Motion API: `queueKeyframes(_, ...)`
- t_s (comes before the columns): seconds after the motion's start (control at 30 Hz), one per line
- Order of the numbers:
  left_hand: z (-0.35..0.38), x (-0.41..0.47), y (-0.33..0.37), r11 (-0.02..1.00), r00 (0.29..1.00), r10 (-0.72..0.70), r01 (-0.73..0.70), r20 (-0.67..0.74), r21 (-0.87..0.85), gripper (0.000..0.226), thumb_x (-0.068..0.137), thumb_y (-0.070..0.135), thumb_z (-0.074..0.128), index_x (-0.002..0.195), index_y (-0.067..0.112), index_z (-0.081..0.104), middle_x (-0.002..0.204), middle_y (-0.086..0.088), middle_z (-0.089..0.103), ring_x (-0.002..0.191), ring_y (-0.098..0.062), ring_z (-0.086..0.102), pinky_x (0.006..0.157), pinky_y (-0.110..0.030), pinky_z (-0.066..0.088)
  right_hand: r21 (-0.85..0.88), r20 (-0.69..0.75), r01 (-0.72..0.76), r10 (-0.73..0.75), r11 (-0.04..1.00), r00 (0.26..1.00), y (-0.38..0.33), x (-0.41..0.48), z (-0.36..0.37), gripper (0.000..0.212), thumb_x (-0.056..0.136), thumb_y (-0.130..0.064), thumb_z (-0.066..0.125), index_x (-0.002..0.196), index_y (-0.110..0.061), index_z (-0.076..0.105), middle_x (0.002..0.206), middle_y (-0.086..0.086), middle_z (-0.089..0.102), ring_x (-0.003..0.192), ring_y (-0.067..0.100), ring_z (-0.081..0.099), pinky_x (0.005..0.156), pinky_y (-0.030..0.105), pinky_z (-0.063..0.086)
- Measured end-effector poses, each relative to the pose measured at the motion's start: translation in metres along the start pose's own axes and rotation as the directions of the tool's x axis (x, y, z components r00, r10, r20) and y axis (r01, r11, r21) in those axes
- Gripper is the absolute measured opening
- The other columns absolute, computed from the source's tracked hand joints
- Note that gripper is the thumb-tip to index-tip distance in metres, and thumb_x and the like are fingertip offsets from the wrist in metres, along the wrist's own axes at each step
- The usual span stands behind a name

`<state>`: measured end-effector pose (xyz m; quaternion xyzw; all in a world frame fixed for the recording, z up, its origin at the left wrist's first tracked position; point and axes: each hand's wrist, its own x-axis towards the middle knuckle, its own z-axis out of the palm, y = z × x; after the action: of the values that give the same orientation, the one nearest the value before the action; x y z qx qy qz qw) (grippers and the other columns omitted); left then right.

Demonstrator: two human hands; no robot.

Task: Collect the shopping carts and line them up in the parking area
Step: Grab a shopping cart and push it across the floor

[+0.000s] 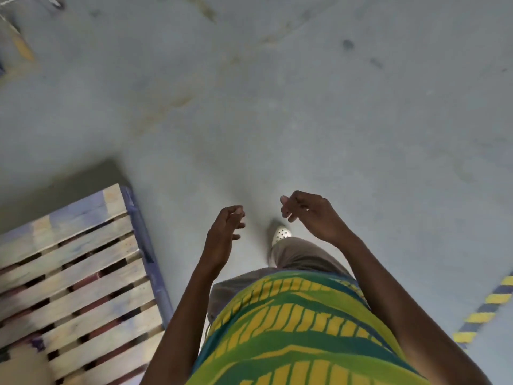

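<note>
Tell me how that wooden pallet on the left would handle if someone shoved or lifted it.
The wooden pallet is probably stiff: its slats are solid boards nailed across. It looks bulky, so likely heavy and awkward to lift alone. Lying flat on the concrete floor, it should scrape rather than roll or tip when shoved.

Left hand (224, 232) and right hand (308, 215) hang loosely curled, holding nothing, above a grey floor (277, 107) beside a pallet (80, 273).

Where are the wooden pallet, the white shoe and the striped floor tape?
wooden pallet (80, 276), head view, on a top slat.
white shoe (281, 234), head view, on its perforated toe.
striped floor tape (484, 312), head view, on a yellow band.
</note>
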<state>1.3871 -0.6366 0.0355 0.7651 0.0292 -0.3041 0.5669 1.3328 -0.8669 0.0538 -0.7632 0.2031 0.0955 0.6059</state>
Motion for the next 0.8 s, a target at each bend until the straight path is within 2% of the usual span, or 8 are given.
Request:
queueKeyframes(0.07, -0.007, 0.042, 0.030, 1.000, 0.999, -0.014, 0.013, -0.033, -0.021, 0.054, 0.083, 0.069, 0.051, 0.121, 0.032, 0.063, 0.117, 0.008, 0.070, 0.103, -0.012, 0.070, 0.094, -0.050, 0.056, 0.004, -0.011, 0.041, -0.041, 0.999, 0.999, -0.037, 0.061, -0.024, 0.028, 0.099, -0.039, 0.068, 0.078, -0.020, 0.070, 0.085, 0.001, 0.076, 0.080, 0.028, 0.072, 0.081, 0.041, 0.059)
queueKeyframes(0.13, -0.013, 0.079, 0.059, 0.998, 0.997, -0.022, 0.017, -0.078, -0.064, 0.058, 0.080, 0.071, 0.051, 0.120, 0.030, 0.065, 0.116, 0.006, 0.072, 0.102, -0.013, 0.070, 0.091, -0.046, 0.057, -0.016, 0.012, 0.066, -0.066, 0.998, 0.998, -0.075, 0.114, -0.040, 0.023, 0.099, -0.035, 0.069, 0.080, -0.021, 0.070, 0.086, 0.001, 0.076, 0.080, 0.027, 0.072, 0.083, 0.041, 0.059)
queueKeyframes(0.27, -0.027, 0.157, 0.102, 0.985, 0.986, -0.062, 0.035, -0.158, -0.167, 0.055, 0.085, 0.062, 0.052, 0.117, 0.021, 0.070, 0.111, 0.001, 0.075, 0.102, -0.019, 0.071, 0.088, -0.046, 0.056, -0.055, 0.102, 0.109, -0.103, 0.993, 0.989, -0.136, 0.207, -0.052, 0.022, 0.100, -0.031, 0.067, 0.086, -0.016, 0.071, 0.087, -0.001, 0.076, 0.081, 0.024, 0.072, 0.082, 0.032, 0.057)
queueKeyframes(0.33, -0.038, 0.205, 0.117, 0.976, 0.981, -0.101, 0.066, -0.165, -0.206, 0.055, 0.085, 0.061, 0.054, 0.115, 0.018, 0.072, 0.108, -0.002, 0.076, 0.104, -0.023, 0.071, 0.091, -0.048, 0.055, -0.063, 0.136, 0.115, -0.105, 0.991, 0.985, -0.153, 0.255, -0.051, 0.020, 0.101, -0.031, 0.066, 0.086, -0.019, 0.071, 0.087, -0.002, 0.076, 0.082, 0.021, 0.072, 0.080, 0.027, 0.056)
queueKeyframes(0.4, -0.053, 0.258, 0.131, 0.971, 0.982, -0.120, 0.085, -0.147, -0.222, 0.042, 0.091, 0.049, 0.058, 0.112, 0.017, 0.074, 0.105, -0.003, 0.077, 0.103, -0.023, 0.071, 0.097, -0.051, 0.053, -0.063, 0.152, 0.107, -0.096, 0.992, 0.984, -0.165, 0.308, -0.046, 0.018, 0.101, -0.030, 0.066, 0.085, -0.023, 0.071, 0.088, -0.002, 0.076, 0.081, 0.018, 0.072, 0.078, 0.023, 0.054)
queueKeyframes(0.57, -0.117, 0.401, 0.188, 0.981, 0.992, -0.078, 0.060, -0.095, -0.186, 0.023, 0.096, 0.036, 0.064, 0.105, 0.016, 0.073, 0.097, -0.007, 0.077, 0.092, -0.028, 0.072, 0.087, -0.056, 0.055, -0.110, 0.133, 0.051, -0.036, 0.993, 0.990, -0.209, 0.441, -0.031, 0.017, 0.100, -0.034, 0.066, 0.088, -0.025, 0.073, 0.088, -0.005, 0.076, 0.082, 0.015, 0.073, 0.080, 0.028, 0.054)
queueKeyframes(0.67, -0.169, 0.487, 0.251, 0.991, 0.995, 0.003, -0.016, -0.100, -0.133, 0.019, 0.099, 0.028, 0.061, 0.105, 0.014, 0.072, 0.096, -0.005, 0.077, 0.092, -0.034, 0.071, 0.080, -0.049, 0.057, -0.114, 0.132, 0.029, -0.014, 0.993, 0.991, -0.253, 0.512, -0.027, 0.018, 0.100, -0.037, 0.065, 0.090, -0.025, 0.073, 0.088, -0.006, 0.076, 0.082, 0.013, 0.072, 0.081, 0.028, 0.055)
queueKeyframes(0.8, -0.231, 0.583, 0.354, 0.986, 0.987, 0.097, -0.113, -0.132, -0.120, 0.026, 0.091, 0.034, 0.063, 0.100, 0.011, 0.071, 0.093, -0.008, 0.077, 0.084, -0.027, 0.072, 0.075, -0.043, 0.055, -0.100, 0.092, 0.022, -0.013, 0.995, 0.996, -0.311, 0.598, -0.031, 0.016, 0.100, -0.035, 0.065, 0.091, -0.025, 0.073, 0.088, -0.007, 0.076, 0.082, 0.014, 0.072, 0.081, 0.027, 0.055)
